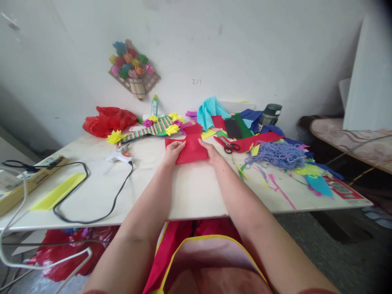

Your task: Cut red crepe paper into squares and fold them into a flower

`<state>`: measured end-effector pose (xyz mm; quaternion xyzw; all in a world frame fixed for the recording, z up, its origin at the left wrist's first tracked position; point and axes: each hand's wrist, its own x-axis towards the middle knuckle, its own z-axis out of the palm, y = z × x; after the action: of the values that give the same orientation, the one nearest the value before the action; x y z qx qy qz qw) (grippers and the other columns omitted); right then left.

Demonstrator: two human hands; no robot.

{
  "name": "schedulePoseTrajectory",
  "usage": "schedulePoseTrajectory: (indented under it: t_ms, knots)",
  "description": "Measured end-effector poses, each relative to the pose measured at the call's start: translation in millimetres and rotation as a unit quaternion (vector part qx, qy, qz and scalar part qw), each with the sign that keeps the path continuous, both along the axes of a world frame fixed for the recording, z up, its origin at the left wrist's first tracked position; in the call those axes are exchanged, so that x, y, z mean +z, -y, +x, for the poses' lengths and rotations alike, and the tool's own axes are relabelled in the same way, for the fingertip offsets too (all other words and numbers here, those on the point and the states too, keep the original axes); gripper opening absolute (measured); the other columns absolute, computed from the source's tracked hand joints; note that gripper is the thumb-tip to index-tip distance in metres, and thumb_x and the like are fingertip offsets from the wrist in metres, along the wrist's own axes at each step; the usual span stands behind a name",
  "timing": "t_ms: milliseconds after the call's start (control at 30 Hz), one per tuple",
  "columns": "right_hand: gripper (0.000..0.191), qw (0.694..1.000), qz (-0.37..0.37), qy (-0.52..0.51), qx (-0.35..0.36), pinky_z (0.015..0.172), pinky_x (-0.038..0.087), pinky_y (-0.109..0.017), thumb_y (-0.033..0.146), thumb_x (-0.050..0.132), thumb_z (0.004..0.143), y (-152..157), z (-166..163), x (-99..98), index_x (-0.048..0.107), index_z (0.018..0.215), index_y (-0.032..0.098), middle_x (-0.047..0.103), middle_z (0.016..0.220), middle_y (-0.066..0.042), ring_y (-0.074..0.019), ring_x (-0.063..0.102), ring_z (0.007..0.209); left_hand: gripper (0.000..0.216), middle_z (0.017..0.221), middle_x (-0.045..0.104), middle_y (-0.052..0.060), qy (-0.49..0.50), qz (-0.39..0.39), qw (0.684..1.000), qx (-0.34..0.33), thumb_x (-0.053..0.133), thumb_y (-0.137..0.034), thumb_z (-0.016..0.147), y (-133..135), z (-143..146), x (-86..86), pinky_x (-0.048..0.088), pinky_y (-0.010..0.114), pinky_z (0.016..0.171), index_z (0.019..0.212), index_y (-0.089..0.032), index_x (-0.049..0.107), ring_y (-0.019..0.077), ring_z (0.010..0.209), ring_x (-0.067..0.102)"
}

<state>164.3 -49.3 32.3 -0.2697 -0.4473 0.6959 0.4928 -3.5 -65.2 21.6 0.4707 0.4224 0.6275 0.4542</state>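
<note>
A piece of red crepe paper [193,152] is stretched between my two hands, just above the white tabletop. My left hand [175,152] pinches its left side with thumb and fingers. On the right side, my right hand [210,151] grips the edge, thumb on top and the other fingers mostly hidden beneath. Behind the sheet, more red paper [193,129] lies on the table. Black-handled scissors [229,146] rest to the right of my right hand. To the left stands a decorated green, striped shape [156,128] with yellow and purple paper flowers.
A glue gun [120,157] with a black cord lies left, near a power strip [33,179] and yellow paper [58,192]. On the right are blue yarn [277,154], a phone [233,128], a dark bottle [270,115] and paper scraps. A red bag [108,121] sits back left.
</note>
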Motion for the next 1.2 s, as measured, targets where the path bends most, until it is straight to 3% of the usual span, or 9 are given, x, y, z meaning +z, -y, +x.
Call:
schedulePoseTrajectory:
  t_ms: [267, 500, 633, 833, 1033, 1200]
  knots:
    - [0.037, 0.997, 0.000, 0.073, 0.008, 0.085, 0.050, -0.038, 0.027, 0.079, 0.054, 3, -3, 5.1, 0.066, 0.085, 0.015, 0.072, 0.078, -0.005, -0.0227, 0.066, 0.086, 0.040, 0.063, 0.063, 0.000, 0.000, 0.000, 1.000, -0.022, 0.075, -0.047, 0.055, 3, 7, -1.5, 0.043, 0.022, 0.054, 0.070, -0.014, 0.058, 0.0101, 0.055, 0.056]
    - [0.032, 0.990, -0.013, 0.116, -0.080, 0.080, 0.052, -0.036, 0.015, 0.080, 0.046, -3, -7, -0.8, 0.066, 0.076, 0.013, 0.071, 0.068, -0.004, -0.0212, 0.067, 0.075, 0.047, 0.062, 0.062, 0.003, -0.051, -0.025, 0.998, -0.031, 0.065, -0.059, 0.063, 2, 3, -2.0, 0.042, 0.022, 0.051, 0.072, -0.014, 0.060, 0.0120, 0.054, 0.056]
    - [0.030, 0.988, -0.018, 0.116, -0.101, 0.075, 0.053, -0.034, 0.013, 0.080, 0.044, -8, -6, -5.4, 0.066, 0.070, 0.013, 0.070, 0.063, -0.003, -0.0200, 0.067, 0.068, 0.050, 0.050, 0.055, 0.001, -0.099, -0.057, 0.993, -0.020, 0.057, -0.064, 0.067, 2, -6, -0.2, 0.037, 0.023, 0.043, 0.066, -0.015, 0.058, 0.0113, 0.043, 0.050]
    - [0.031, 0.987, -0.014, 0.119, -0.107, 0.073, 0.054, -0.032, 0.013, 0.080, 0.045, -9, -4, -6.4, 0.067, 0.073, 0.012, 0.070, 0.066, -0.004, -0.0194, 0.067, 0.068, 0.043, 0.039, 0.048, -0.002, -0.190, -0.026, 0.981, -0.040, 0.070, -0.051, 0.061, 5, -12, 1.7, 0.030, 0.022, 0.038, 0.051, -0.017, 0.046, 0.0091, 0.035, 0.043]
    - [0.032, 0.987, -0.006, 0.124, -0.103, 0.074, 0.054, -0.033, 0.013, 0.079, 0.044, -8, -2, -4.6, 0.067, 0.073, 0.012, 0.070, 0.066, -0.003, -0.0191, 0.067, 0.068, 0.044, 0.038, 0.046, -0.004, -0.206, -0.015, 0.978, -0.024, 0.070, -0.049, 0.063, 6, -11, 1.5, 0.027, 0.021, 0.039, 0.048, -0.017, 0.044, 0.0068, 0.036, 0.040]
    - [0.031, 0.991, -0.003, 0.108, -0.079, 0.076, 0.053, -0.035, 0.014, 0.079, 0.046, -5, 0, -2.5, 0.067, 0.074, 0.013, 0.071, 0.067, -0.005, -0.0214, 0.068, 0.071, 0.048, 0.037, 0.045, -0.002, -0.208, -0.032, 0.978, -0.006, 0.062, -0.058, 0.067, 9, -9, 3.7, 0.027, 0.022, 0.039, 0.047, -0.018, 0.045, 0.0082, 0.035, 0.039]
